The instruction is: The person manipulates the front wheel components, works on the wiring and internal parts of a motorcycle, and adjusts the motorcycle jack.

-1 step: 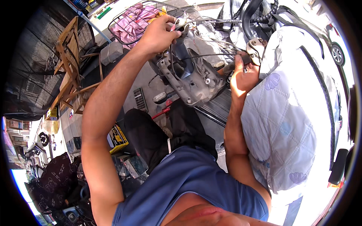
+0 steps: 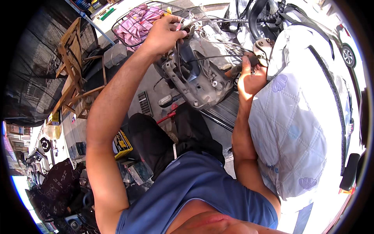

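Note:
My left hand reaches to the top of the grey scooter frame, its thumb and fingers closed in a pinch. A small pinkish-red bit shows at the fingertips; its kind is not clear. Lower right, my right hand is closed around a short black cylindrical part, thumb on top. Just beyond those fingers is a pale metal bracket with holes. A thin black cable runs between the left hand's area and the right hand. Several loose wires spread above it.
A wire basket with pink cloth stands at the far left. A white quilted cover bulges beside my right arm. Nearer the left are a wooden chair frame, a yellow-black box and a bit set.
The pale metal bracket by my right hand has shifted slightly left. Both hands keep nearly the same place and hold.

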The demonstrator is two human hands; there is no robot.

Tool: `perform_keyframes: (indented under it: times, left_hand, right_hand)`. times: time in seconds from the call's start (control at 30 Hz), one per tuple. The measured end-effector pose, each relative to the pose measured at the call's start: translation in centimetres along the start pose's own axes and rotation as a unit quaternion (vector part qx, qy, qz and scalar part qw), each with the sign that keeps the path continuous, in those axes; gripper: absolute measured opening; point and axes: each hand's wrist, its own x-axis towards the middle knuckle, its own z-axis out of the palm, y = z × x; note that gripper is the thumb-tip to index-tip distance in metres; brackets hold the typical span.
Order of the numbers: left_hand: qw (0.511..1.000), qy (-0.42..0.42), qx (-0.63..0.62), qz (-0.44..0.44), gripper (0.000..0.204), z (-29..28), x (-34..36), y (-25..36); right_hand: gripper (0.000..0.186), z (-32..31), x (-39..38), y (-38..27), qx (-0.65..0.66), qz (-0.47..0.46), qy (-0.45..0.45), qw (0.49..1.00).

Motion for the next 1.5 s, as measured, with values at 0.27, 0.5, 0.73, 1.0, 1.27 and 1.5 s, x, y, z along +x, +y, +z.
perform_keyframes:
  times: [0.27,0.5,0.73,1.0,1.27,1.5]
  left_hand:
    - [0.988,0.072,-0.116,0.075,0.053,2.1,0.1,-0.4]
    - [0.994,0.024,-0.011,0.107,0.045,2.3,1.1,1.0]
    - [0.989,-0.032,0.100,0.108,0.043,1.1,1.6,2.7]
    - [0.990,-0.097,0.090,0.052,0.048,0.7,2.9,3.6]
    - [0.986,-0.161,0.032,-0.014,0.043,-2.0,4.3,3.1]
    - [0.977,-0.195,0.055,-0.060,0.026,-1.1,10.5,3.8]
  right_hand:
    - [0.031,-1.3,-0.1,3.1,-0.023,-0.035,0.004,0.999]
    - [0.028,-2.6,-1.4,2.3,0.003,-0.052,-0.009,0.999]
    - [0.021,-3.6,-2.6,4.7,-0.073,-0.042,0.036,0.996]
    - [0.024,-4.7,-3.5,3.6,-0.023,0.016,0.012,1.000]
    - [0.022,-5.9,-5.3,3.7,-0.170,-0.043,-0.003,0.984]
    - [0.032,-4.3,-2.4,3.9,0.005,-0.055,0.002,0.998]
